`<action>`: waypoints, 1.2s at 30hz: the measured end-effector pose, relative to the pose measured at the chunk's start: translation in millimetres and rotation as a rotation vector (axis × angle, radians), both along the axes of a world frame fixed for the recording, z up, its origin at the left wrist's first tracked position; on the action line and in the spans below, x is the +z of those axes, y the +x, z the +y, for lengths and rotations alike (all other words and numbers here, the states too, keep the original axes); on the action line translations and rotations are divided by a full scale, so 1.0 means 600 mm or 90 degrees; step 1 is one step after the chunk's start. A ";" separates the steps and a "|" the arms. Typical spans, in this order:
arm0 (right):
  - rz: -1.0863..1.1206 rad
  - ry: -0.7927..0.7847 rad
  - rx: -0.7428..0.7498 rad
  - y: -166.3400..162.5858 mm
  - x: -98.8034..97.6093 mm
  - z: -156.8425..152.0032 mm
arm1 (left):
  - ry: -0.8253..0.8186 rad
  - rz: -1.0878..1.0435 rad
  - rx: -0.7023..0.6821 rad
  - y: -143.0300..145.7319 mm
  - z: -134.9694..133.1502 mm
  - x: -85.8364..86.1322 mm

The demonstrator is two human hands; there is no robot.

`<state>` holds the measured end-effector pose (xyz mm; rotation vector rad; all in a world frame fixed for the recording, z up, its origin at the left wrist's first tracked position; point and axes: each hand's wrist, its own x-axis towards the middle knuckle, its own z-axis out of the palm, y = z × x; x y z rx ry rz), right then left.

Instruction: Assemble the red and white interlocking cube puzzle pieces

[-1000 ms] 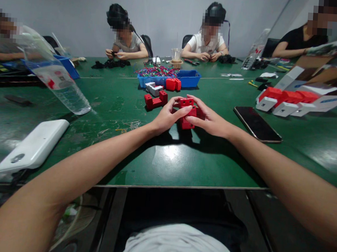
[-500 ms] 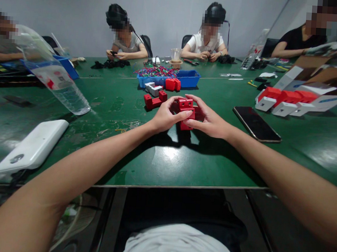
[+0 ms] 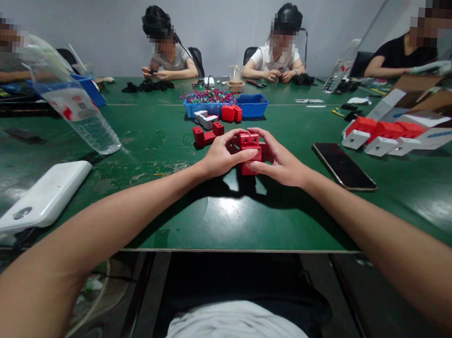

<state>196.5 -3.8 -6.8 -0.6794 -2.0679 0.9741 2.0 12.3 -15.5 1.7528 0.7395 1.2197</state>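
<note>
A red blocky plastic part [image 3: 249, 140] with small holes in its top is gripped between my two hands over the green table. My left hand [image 3: 227, 151] closes on its left side, the thumb lying across the front. From the right, my right hand [image 3: 280, 157] wraps round the same part, its thumb low on the front face. The fingertips behind it are partly hidden. Just beyond my left hand lie a red bracket-shaped piece [image 3: 208, 135], a grey-white bracket piece [image 3: 206, 119] and another red block [image 3: 232, 113].
A blue bin [image 3: 253, 107] with colourful wires stands behind the pieces. On the right are a phone [image 3: 344, 166] and a carton [image 3: 439, 128] beside red-and-white parts [image 3: 385, 135]. At left stand a water bottle [image 3: 87, 119] and a white power bank [image 3: 44, 196]. Several people sit around the table.
</note>
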 end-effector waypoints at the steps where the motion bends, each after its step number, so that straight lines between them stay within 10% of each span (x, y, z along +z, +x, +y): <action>1: -0.001 -0.003 -0.002 0.000 0.000 0.000 | 0.001 0.000 0.001 0.000 0.000 0.000; 36: 0.047 -0.057 -0.068 -0.009 -0.014 0.009 | -0.178 -0.018 -0.046 0.009 -0.007 0.011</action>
